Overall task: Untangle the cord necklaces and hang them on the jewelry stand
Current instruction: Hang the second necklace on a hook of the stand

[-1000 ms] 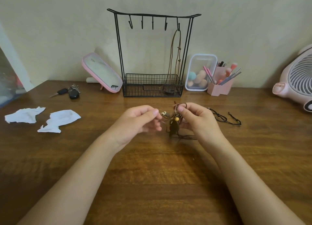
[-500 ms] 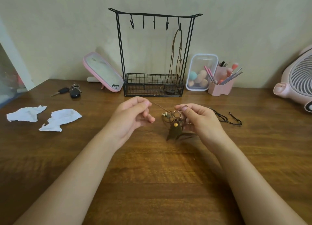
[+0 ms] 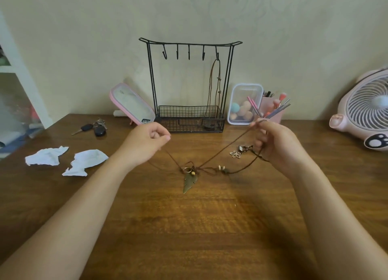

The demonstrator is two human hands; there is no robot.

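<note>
Two hands are at work, each closed on cord. Your left hand [image 3: 150,142] pinches one run of the brown cord [image 3: 222,151] between thumb and fingertips. Your right hand [image 3: 279,147] has its fingers curled round the other run, together with a darker cord [image 3: 245,166] that drops from the same hand. Both hands are raised over the middle of the table [image 3: 189,227], toward its far edge.

Between the hands the brown cord sags in a V to the tangle [image 3: 190,168] near the table centre. The leaf pendant [image 3: 189,182] points from it toward the near edge; whether it rests on the wood cannot be told. Small beads [image 3: 221,167] sit just right of the tangle. A flower charm [image 3: 235,154] lies near the right hand.

Handling: treat the cord as light, thin and limp. It holds no shape, and tension will likely tighten the knot. The pendant is probably the only real weight and may swing. Take hold close to the tangle and ease the loops with your fingertips.

At the far edge, the jewelry stand [image 3: 190,43] carries one hung necklace [image 3: 219,79] on its rightmost hook. The other hooks [image 3: 177,52] appear free.
</note>
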